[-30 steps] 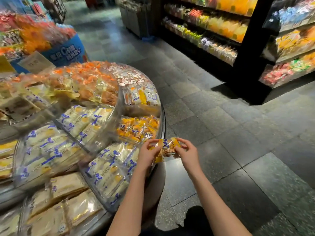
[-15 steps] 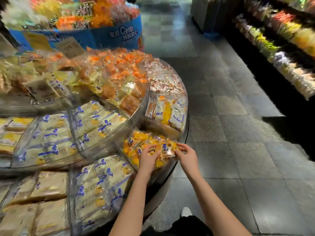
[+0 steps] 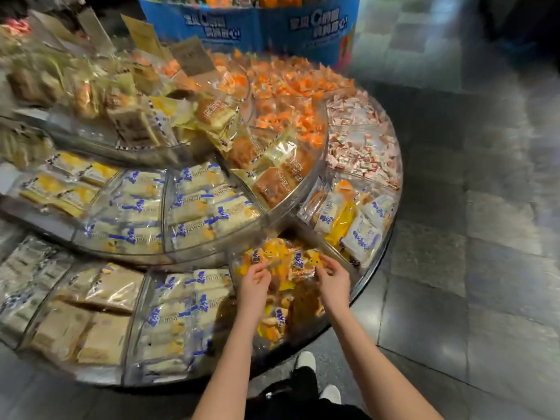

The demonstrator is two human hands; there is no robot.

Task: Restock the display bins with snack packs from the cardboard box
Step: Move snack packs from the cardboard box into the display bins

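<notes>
A round tiered display of clear plastic bins (image 3: 377,262) fills the left and middle of the view. Both my hands are over the front bin of orange-yellow snack packs (image 3: 272,325). My left hand (image 3: 254,284) pinches the left edge of an orange snack pack (image 3: 292,263), and my right hand (image 3: 333,280) pinches its right edge. The pack lies on top of the pile in that bin. No cardboard box is in view.
Neighbouring bins hold white-and-blue cake packs (image 3: 181,301), yellow-and-white packs (image 3: 351,219), pink candies (image 3: 360,150) and orange candies (image 3: 291,95). A blue round display stand (image 3: 257,28) is behind. Grey tiled floor (image 3: 472,268) lies to the right; my shoes (image 3: 306,360) are below.
My view has swung left and down over the display. Both hands carried the orange pack from the bin's rim down onto the pile in the front bin.
</notes>
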